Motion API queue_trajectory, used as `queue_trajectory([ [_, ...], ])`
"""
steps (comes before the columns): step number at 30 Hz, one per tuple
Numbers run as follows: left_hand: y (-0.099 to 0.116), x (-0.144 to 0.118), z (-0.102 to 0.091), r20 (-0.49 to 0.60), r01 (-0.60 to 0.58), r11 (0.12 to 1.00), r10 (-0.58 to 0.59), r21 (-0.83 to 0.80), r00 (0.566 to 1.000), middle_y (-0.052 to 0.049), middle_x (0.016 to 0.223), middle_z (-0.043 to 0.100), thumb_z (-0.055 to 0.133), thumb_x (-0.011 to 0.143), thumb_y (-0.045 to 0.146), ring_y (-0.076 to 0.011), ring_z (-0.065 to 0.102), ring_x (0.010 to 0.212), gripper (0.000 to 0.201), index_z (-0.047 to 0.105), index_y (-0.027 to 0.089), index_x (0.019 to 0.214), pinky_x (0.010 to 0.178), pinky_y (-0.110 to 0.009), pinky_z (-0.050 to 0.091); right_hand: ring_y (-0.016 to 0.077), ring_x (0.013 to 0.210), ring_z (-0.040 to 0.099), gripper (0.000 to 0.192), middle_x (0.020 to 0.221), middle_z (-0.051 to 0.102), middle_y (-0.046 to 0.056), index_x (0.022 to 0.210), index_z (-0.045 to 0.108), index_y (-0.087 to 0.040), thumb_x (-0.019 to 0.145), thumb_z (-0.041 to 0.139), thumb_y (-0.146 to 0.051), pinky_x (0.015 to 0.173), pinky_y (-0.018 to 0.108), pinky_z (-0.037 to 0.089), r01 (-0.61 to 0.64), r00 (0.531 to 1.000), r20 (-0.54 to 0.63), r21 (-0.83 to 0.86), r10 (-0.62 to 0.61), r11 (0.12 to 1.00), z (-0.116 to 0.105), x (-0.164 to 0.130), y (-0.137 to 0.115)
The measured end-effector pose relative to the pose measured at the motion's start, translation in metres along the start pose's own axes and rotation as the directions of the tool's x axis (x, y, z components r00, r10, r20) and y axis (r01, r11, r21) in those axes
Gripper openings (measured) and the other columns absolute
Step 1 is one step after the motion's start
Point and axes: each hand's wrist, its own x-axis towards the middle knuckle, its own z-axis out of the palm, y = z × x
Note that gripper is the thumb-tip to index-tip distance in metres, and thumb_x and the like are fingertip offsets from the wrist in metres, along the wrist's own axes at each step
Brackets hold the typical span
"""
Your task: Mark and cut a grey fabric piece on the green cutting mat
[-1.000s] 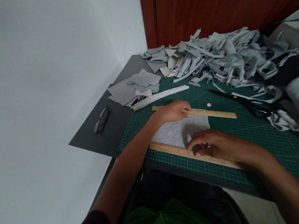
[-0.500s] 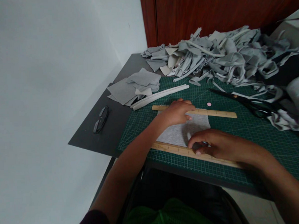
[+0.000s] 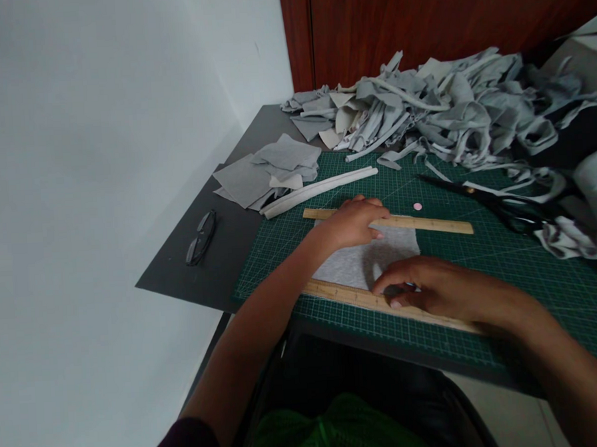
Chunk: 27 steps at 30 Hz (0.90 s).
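Note:
A grey fabric piece (image 3: 351, 266) lies flat on the green cutting mat (image 3: 505, 266) between two wooden rulers. My left hand (image 3: 354, 222) rests on the far ruler (image 3: 428, 222), its fingers curled over the ruler's edge. My right hand (image 3: 435, 288) presses down on the near ruler (image 3: 342, 292) and the fabric's near edge, fingers bent; a small dark object seems to sit under the fingertips but I cannot make it out.
Black scissors (image 3: 497, 203) lie on the mat at the right. A big heap of grey fabric strips (image 3: 437, 113) fills the back. Cut grey squares (image 3: 266, 172), a white rolled strip (image 3: 321, 187), a pink chalk disc (image 3: 417, 206) and eyeglasses (image 3: 200, 237) lie to the left.
My left hand slid slightly right along the far ruler. My right hand stayed put on the near ruler.

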Motion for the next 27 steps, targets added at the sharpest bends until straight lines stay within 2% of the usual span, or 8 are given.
queue_trajectory([
  [6, -0.001, -0.001, -0.003, 0.025, -0.001, 1.000, 0.001, -0.008, 1.000, -0.005, 0.134, 0.065, 0.075, 0.089, 0.021, -0.0241, 0.057, 0.120, 0.038, 0.069, 0.023, 0.127, 0.109, -0.037, 0.039, 0.0224, 0.099, 0.072, 0.026, 0.109, 0.079, 0.004, 0.117, 0.079, -0.029, 0.096, 0.064, -0.027, 0.087, 0.034, 0.051, 0.024, 0.999, -0.037, 0.034, -0.023, 0.999, 0.001, -0.002, 0.001],
  [16, -0.004, -0.001, -0.004, 0.056, 0.016, 0.999, -0.014, -0.042, 0.998, -0.005, 0.139, 0.062, 0.076, 0.088, 0.022, -0.0239, 0.054, 0.125, 0.044, 0.068, 0.024, 0.131, 0.112, -0.036, 0.037, 0.0226, 0.100, 0.072, 0.027, 0.110, 0.079, 0.005, 0.120, 0.078, -0.028, 0.098, 0.064, -0.028, 0.088, 0.033, 0.052, 0.041, 0.999, 0.005, 0.016, -0.041, 0.999, -0.001, 0.000, 0.003],
  [22, -0.005, -0.001, -0.003, 0.047, -0.005, 1.000, 0.005, -0.011, 0.999, -0.004, 0.134, 0.064, 0.070, 0.093, 0.023, -0.0233, 0.056, 0.121, 0.034, 0.069, 0.025, 0.127, 0.107, -0.036, 0.039, 0.0222, 0.100, 0.072, 0.026, 0.110, 0.079, 0.005, 0.118, 0.080, -0.029, 0.098, 0.063, -0.028, 0.089, 0.034, 0.052, 0.027, 1.000, -0.014, 0.024, -0.027, 0.999, 0.000, -0.001, 0.003],
  [27, 0.006, -0.002, -0.002, 0.006, 0.005, 0.999, -0.005, 0.039, 1.000, -0.005, 0.128, 0.066, 0.069, 0.095, 0.025, -0.0244, 0.057, 0.117, 0.026, 0.068, 0.022, 0.121, 0.103, -0.037, 0.041, 0.0220, 0.100, 0.072, 0.026, 0.108, 0.080, 0.004, 0.118, 0.080, -0.029, 0.098, 0.063, -0.028, 0.089, 0.033, 0.052, 0.019, 1.000, -0.010, 0.029, -0.019, 0.999, -0.001, 0.000, -0.002],
])
